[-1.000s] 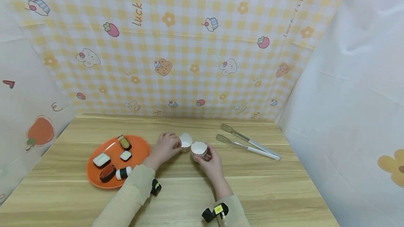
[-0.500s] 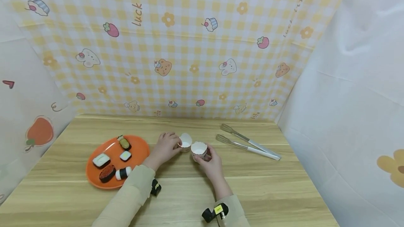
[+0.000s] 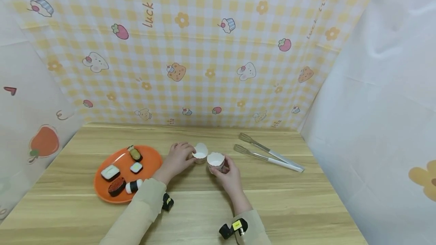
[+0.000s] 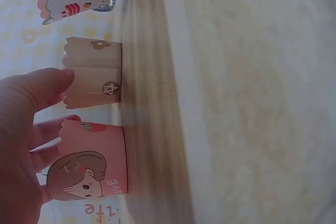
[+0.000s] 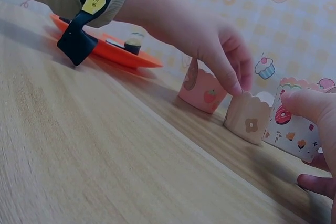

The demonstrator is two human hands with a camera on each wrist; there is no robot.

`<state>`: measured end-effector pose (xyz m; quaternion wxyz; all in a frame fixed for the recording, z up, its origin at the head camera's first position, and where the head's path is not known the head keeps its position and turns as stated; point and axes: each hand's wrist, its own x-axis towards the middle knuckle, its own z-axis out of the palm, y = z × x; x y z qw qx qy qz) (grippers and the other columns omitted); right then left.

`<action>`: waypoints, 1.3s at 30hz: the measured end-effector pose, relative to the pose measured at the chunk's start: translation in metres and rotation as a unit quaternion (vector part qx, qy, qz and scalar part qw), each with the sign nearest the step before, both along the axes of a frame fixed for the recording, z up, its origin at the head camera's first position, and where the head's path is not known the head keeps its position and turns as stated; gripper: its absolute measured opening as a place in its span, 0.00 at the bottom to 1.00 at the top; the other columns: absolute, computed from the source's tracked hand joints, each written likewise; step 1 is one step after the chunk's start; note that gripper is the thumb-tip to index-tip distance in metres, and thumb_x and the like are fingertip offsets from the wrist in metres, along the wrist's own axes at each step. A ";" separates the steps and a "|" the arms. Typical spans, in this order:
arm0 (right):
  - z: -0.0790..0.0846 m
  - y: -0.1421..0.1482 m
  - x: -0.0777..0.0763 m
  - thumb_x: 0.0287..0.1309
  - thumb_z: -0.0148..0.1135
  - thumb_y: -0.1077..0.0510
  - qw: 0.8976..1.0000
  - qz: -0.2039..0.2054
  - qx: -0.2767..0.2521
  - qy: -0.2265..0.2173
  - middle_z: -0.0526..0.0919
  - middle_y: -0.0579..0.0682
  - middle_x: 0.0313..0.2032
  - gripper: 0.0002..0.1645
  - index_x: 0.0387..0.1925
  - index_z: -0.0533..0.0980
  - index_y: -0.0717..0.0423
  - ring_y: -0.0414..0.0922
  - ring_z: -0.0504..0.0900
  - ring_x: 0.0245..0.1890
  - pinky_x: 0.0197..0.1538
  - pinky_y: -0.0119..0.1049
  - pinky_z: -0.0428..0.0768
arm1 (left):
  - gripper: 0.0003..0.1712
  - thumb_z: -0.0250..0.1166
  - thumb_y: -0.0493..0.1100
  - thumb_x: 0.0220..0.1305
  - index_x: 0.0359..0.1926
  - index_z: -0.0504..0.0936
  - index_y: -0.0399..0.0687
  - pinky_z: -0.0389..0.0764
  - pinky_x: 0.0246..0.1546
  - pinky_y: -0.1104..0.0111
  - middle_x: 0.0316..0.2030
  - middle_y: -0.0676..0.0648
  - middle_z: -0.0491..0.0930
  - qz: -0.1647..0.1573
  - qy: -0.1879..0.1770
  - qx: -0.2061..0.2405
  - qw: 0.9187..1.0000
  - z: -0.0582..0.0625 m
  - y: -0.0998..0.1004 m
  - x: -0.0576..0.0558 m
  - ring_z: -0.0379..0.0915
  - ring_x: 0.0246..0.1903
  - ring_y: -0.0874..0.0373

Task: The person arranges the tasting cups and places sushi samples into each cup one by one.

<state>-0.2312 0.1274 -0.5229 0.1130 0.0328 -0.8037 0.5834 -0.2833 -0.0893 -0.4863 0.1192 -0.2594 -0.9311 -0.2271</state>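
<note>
My left hand (image 3: 178, 160) pinches the rim of a beige scalloped paper cupcake cup (image 5: 250, 117) standing on the table. Its thumb lies on the cup's outside, as the left wrist view shows. A pink cupcake cup (image 4: 100, 161) with a girl's picture stands beside the beige one, close to the left fingers. In the head view the left hand hides it. My right hand (image 3: 229, 175) grips a white cupcake cup (image 5: 294, 127) printed with doughnuts, thumb on the near side and fingers round the far side. The white and beige cups sit side by side, their open tops upward.
An orange oval plate (image 3: 150, 158) with several toy sushi pieces lies to the left, beneath the left forearm. Metal tongs (image 3: 265, 158) with white handles rest spread on the right. A checked cloth wall (image 3: 211, 93) rises behind the wooden table (image 3: 190, 214).
Both hands keep their hold on the cups and hardly move. The whole head view shifts very slightly.
</note>
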 end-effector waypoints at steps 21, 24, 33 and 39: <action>0.033 -0.005 0.020 0.50 0.72 0.66 0.999 0.021 -0.025 0.009 0.78 0.63 0.46 0.34 0.57 0.69 0.72 0.55 0.79 0.42 0.45 0.46 0.83 | 0.14 0.69 0.44 0.60 0.46 0.82 0.47 0.62 0.60 0.44 0.49 0.47 0.79 -0.021 0.019 0.020 0.999 0.002 0.002 0.001 0.68 0.55 0.47; 0.028 -0.004 0.017 0.50 0.73 0.64 0.999 0.017 -0.031 0.001 0.78 0.62 0.47 0.35 0.58 0.69 0.69 0.54 0.79 0.42 0.45 0.42 0.83 | 0.15 0.68 0.44 0.61 0.48 0.81 0.47 0.62 0.60 0.45 0.50 0.47 0.79 -0.026 0.018 0.023 0.999 0.005 0.004 0.003 0.68 0.56 0.47; 0.004 0.002 0.007 0.49 0.74 0.59 0.999 0.020 -0.033 0.004 0.78 0.59 0.48 0.37 0.60 0.69 0.64 0.52 0.80 0.44 0.46 0.40 0.83 | 0.15 0.68 0.43 0.61 0.48 0.82 0.46 0.65 0.60 0.48 0.49 0.47 0.79 -0.045 0.036 0.032 0.998 0.013 0.013 0.011 0.70 0.54 0.48; -0.004 0.003 0.003 0.47 0.76 0.56 1.000 0.011 -0.028 0.004 0.79 0.57 0.48 0.38 0.60 0.70 0.59 0.49 0.80 0.41 0.43 0.34 0.83 | 0.14 0.68 0.43 0.61 0.47 0.82 0.45 0.69 0.57 0.48 0.47 0.47 0.80 -0.063 0.045 0.045 0.996 0.018 0.017 0.014 0.71 0.52 0.47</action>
